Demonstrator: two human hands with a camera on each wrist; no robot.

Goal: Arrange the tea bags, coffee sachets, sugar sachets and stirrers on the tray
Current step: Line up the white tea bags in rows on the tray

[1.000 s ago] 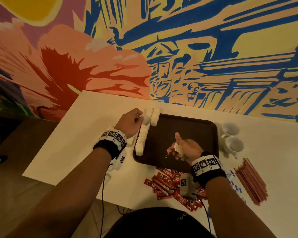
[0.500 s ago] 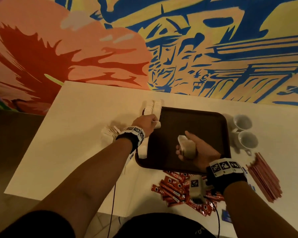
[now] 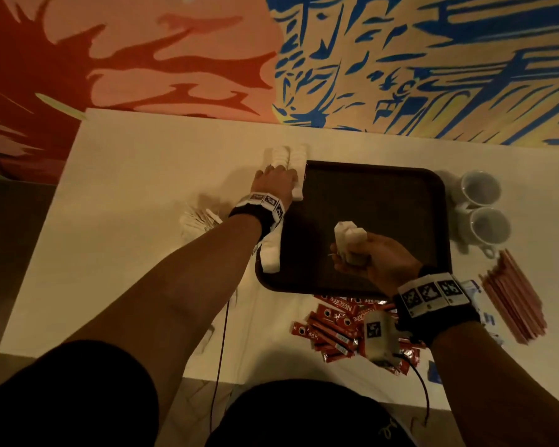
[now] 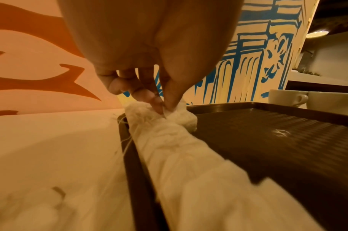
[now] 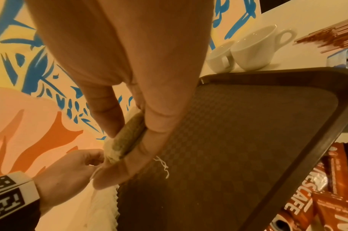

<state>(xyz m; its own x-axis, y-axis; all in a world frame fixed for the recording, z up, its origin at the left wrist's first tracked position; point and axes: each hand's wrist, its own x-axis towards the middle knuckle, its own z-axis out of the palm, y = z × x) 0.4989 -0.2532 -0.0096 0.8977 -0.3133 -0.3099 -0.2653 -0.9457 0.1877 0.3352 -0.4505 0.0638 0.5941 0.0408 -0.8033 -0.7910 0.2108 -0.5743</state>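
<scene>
A dark brown tray [image 3: 384, 195] lies in the middle of the white table. A row of white tea bags [image 3: 270, 258] runs along its left rim. At the row's far end my left hand [image 3: 291, 182] pinches one tea bag [image 4: 181, 112] between thumb and forefinger [image 4: 173, 100]. My right hand [image 3: 352, 253] hovers over the tray's near middle and grips a small stack of tea bags [image 3: 347, 235] upright, seen edge-on in the right wrist view [image 5: 127, 137]. Red coffee sachets [image 3: 336, 321] lie in front of the tray, reddish stirrers [image 3: 513, 295] to its right.
Two white cups [image 3: 484, 208] stand right of the tray. Blue-printed sachets [image 3: 486, 314] lie between my right wrist and the stirrers. A pile of pale sachets [image 3: 197, 217] sits left of my left wrist. A painted wall rises behind the table.
My right hand turned its tea bags upright and lifted them a little over the tray. The left hand stayed at the far end of the row. The head view tilted down.
</scene>
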